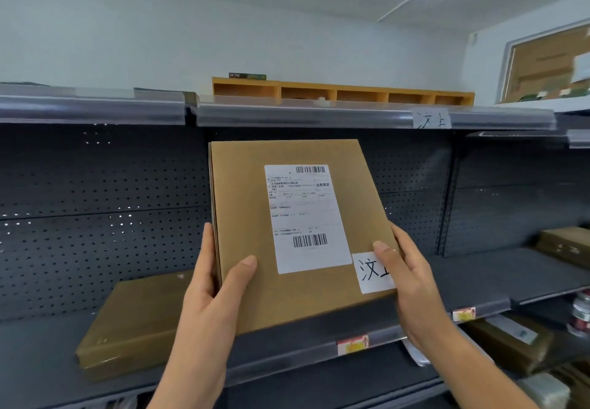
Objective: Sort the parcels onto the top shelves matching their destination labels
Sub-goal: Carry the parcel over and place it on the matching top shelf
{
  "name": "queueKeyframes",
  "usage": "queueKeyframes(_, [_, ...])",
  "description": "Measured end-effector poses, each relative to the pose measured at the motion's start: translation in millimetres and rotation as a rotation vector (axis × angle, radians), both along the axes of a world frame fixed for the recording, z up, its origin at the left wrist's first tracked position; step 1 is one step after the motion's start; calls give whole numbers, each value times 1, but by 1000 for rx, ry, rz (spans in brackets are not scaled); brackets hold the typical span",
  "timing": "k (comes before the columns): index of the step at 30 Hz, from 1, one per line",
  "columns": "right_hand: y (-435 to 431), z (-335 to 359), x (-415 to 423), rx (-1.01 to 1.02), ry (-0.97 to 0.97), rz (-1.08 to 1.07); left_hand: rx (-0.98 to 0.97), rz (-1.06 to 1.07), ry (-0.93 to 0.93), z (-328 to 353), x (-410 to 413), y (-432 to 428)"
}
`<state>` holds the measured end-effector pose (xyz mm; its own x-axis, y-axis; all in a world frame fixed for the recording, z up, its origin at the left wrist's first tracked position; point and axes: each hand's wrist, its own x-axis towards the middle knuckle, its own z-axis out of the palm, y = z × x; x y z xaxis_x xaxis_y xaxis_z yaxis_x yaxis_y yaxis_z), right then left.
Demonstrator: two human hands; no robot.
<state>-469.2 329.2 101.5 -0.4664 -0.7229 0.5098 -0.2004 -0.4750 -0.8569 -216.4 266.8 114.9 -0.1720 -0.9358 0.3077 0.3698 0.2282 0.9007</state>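
While both hands, left hand (210,297) and right hand (408,284), clamp the parcel (300,233) (thumbs on top), lifting it to the top shelf (319,115) above risks clipping the lip.

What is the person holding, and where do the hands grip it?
A flat cardboard parcel, gripped by its lower side edges: left hand on the left edge, right hand on the right.

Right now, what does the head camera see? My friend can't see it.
Both hands, left hand and right hand, hold up a flat brown parcel with a handwritten tag. The top shelf above carries a matching tag.
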Motion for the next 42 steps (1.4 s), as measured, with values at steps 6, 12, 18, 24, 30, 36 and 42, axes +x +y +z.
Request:
queueKeyframes(6, [19,13,-90,-31,-27,20,-64,5,-2,12,-91,19])
queueKeyframes(12, [39,17,-154,-34,-29,20,-85,54,-61,25,-155,40])
queueKeyframes(18, [63,36,-196,-125,-10,44,-211,138,-113,40,-187,51])
queueKeyframes(24, [64,114,-224,-182,67,96,-362,40,-187,110,-210,54])
queueKeyframes(30, [-19,233,-269,-115,160,-33,-441,83,-337,233,-256,-7])
queueKeyframes(36, [-100,301,-302,-28,110,-85,-396,75,-437,288,-295,-88])
queueKeyframes(42, [-133,326,-321,121,95,-34,-268,84,-599,307,-321,-132])
